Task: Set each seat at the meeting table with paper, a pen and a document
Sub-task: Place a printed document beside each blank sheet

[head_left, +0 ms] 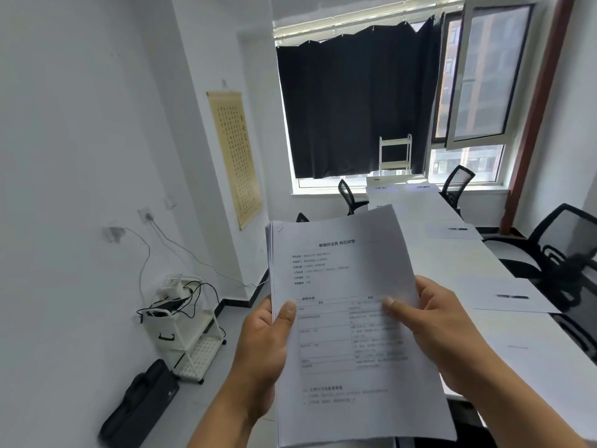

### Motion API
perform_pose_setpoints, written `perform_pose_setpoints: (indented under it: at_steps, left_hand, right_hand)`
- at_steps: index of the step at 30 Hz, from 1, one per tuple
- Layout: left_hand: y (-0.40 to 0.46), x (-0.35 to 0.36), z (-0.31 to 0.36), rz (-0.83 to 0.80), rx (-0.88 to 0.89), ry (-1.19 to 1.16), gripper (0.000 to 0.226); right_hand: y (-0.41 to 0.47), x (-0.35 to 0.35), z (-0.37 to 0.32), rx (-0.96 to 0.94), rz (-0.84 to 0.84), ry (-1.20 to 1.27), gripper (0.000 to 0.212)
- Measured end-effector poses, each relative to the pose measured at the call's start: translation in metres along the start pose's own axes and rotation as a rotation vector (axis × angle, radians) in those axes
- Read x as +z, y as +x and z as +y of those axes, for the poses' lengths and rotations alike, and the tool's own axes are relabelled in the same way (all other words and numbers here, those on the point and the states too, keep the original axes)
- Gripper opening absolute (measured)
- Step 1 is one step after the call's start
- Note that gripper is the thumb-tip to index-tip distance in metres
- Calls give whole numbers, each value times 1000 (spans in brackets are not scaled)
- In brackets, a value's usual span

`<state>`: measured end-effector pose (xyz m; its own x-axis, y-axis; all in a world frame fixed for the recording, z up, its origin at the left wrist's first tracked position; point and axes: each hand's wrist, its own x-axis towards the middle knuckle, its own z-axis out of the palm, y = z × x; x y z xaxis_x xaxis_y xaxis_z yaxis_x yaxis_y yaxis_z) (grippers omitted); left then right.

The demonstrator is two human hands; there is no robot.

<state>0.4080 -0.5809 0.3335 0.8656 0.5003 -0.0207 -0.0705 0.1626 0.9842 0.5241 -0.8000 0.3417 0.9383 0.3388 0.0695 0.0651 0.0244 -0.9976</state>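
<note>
I hold a stack of printed documents [342,273] upright in front of me, above the floor beside the table. My left hand [265,344] grips its left edge, thumb on the top page. My right hand [436,321] grips the right edge, thumb pressing the top sheet. The long white meeting table [452,263] runs away on the right. On it lie blank sheets with black pens: one near [512,296], one farther [457,228], and more at the far end [423,186].
Black mesh chairs stand along the table's right side [562,253] and at the far end [457,182], [349,195]. A white cart with cables [184,321] and a black bag [142,405] sit by the left wall. A dark curtain covers the window.
</note>
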Motion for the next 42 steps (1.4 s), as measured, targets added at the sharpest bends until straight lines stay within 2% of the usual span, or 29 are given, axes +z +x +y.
perform_pose_setpoints:
  at_steps: [6, 11, 20, 33, 42]
  left_hand:
    - [42, -46, -2, 36, -23, -9, 29]
    - [90, -57, 1, 19, -22, 14, 28]
    - [251, -68, 5, -2, -8, 97, 27]
    - [426, -41, 2, -161, -76, 91, 27]
    - [572, -39, -5, -385, -90, 90, 25]
  right_hand:
    - [36, 53, 7, -28, -36, -63, 19]
    - [80, 71, 15, -34, -28, -22, 19]
    - [222, 111, 44, -7, 25, 74, 19]
    - [363, 115, 53, 41, 190, 47, 17]
    - [453, 148, 62, 44, 421, 8, 15]
